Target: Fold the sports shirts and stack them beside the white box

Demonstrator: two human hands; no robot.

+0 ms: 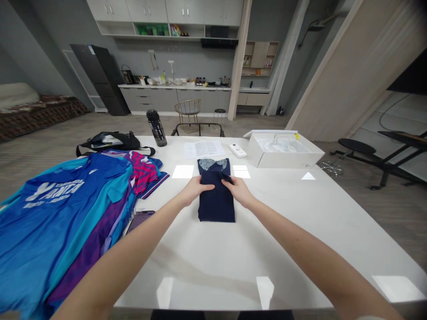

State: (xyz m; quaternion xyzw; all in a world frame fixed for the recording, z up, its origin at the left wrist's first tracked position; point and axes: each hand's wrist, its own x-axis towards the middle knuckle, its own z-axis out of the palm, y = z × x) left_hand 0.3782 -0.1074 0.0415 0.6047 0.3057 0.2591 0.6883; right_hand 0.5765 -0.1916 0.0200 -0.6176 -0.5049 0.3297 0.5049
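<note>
Navy garment [216,206], folded into a narrow rectangle, flat on the white desk [283,244] between left hand [194,192] and right hand [240,191]. Left hand grasping one side of the upper layer, thumb laid across the cloth; right hand pinching the opposite side at much the same level. Gripped from both sides, seemingly to keep the fold even and the layers from slipping. Grey patterned patch of the same garment just beyond the fingertips.

To the left of the left hand, heaped clothes [76,213] in blue, teal, purple and striped pink, probably kept aside for easy reach. Between that heap and the left forearm, a purplish phone [143,218]. Ahead and leftward, a black bag [123,141] and an upright bottle [156,129]; straight beyond both hands, a printed sheet [203,150]; beyond the right hand, a small white device [237,151] and a white box [288,158], perhaps set far off to spare the arms.

Glossy surface, with bright reflections around the hands. Far ahead, grey kitchen cabinets [167,98], dark refrigerator [103,80] and gold wire chair [187,106]; far right, round black stool [356,146].
</note>
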